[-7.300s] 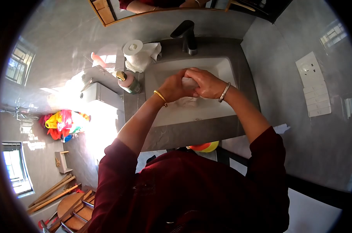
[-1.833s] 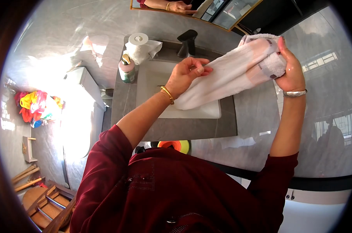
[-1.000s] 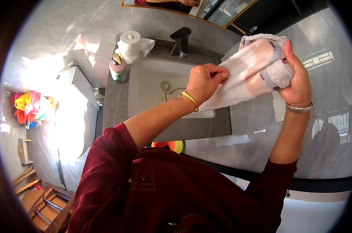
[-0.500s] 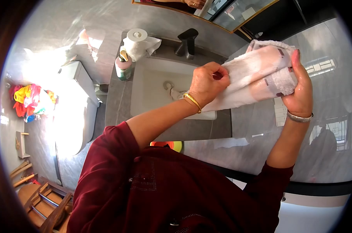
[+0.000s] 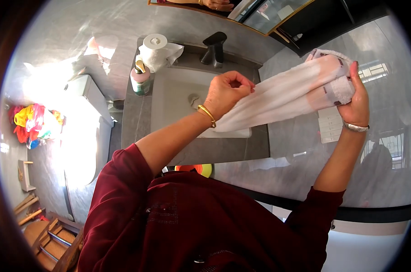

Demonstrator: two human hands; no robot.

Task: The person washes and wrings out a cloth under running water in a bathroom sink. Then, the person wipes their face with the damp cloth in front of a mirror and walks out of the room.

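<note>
A white towel (image 5: pixel 287 93) with pink and grey patterned ends is stretched lengthwise between both hands, above the right side of the white sink basin (image 5: pixel 164 102). My left hand (image 5: pixel 226 93), with a gold bangle at the wrist, is closed in a pinch on the towel's near-left part. Holding the folded patterned end, my right hand (image 5: pixel 356 102) has its thumb upright along the edge and its fingers behind the cloth. A silver bracelet circles that wrist. Behind the left hand, the sink's drain (image 5: pixel 194 100) partly shows.
A dark faucet (image 5: pixel 213 47) rises behind the basin. On the grey counter's (image 5: pixel 135 120) left stand a pump bottle (image 5: pixel 140 81) and a tissue roll (image 5: pixel 155 52). A white toilet (image 5: pixel 85 127) is further left; colourful cloths (image 5: pixel 35 122) hang beyond it. A wooden chair (image 5: pixel 56 240) stands lower left.
My left hand has moved left and my right hand slightly right, drawing the towel out longer between them. Its patterned end has shifted right and a little down.
</note>
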